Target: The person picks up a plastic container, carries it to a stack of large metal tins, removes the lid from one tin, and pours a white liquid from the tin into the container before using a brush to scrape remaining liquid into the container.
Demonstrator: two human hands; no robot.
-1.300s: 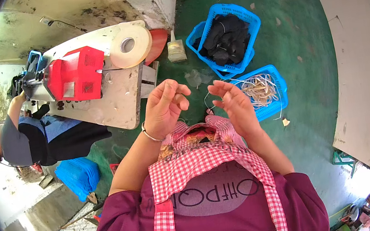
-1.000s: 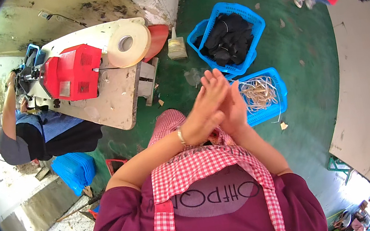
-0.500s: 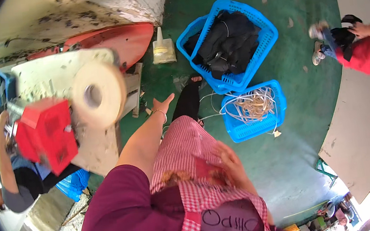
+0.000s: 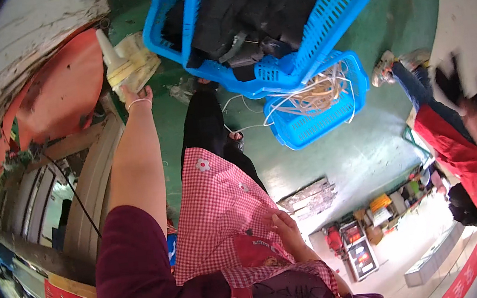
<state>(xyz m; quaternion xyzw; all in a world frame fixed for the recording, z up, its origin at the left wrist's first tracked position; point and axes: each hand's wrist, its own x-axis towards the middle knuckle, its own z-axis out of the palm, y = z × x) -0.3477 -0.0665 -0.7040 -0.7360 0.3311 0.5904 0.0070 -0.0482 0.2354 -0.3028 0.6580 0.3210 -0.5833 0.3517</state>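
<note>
My left arm stretches forward to a worn, yellowish-white dustpan (image 4: 132, 65) with a stubby pale handle, lying by the wall side. My left hand (image 4: 139, 97) has its fingers at the near corner of the dustpan; they look closed on that corner, and their undersides are hidden. Against the red-checked apron (image 4: 209, 204) rests my right hand (image 4: 289, 233), its fingers loosely extended over the cloth with nothing visible in them. Right of the dustpan, black cloth pieces (image 4: 256, 8) fill stacked blue baskets (image 4: 305, 59).
Behind them, a smaller blue basket (image 4: 306, 134) holds pale strips and cords. A wooden frame (image 4: 90, 186) stands along my left, near a red sheet (image 4: 62, 91). A person in red (image 4: 455, 144) handles black cloth at right. Shelved goods (image 4: 391, 207) line the lower right.
My view has moved down and turned. My left hand has extended from open air to the dustpan. My right hand stays at the apron. The other person's arms have moved.
</note>
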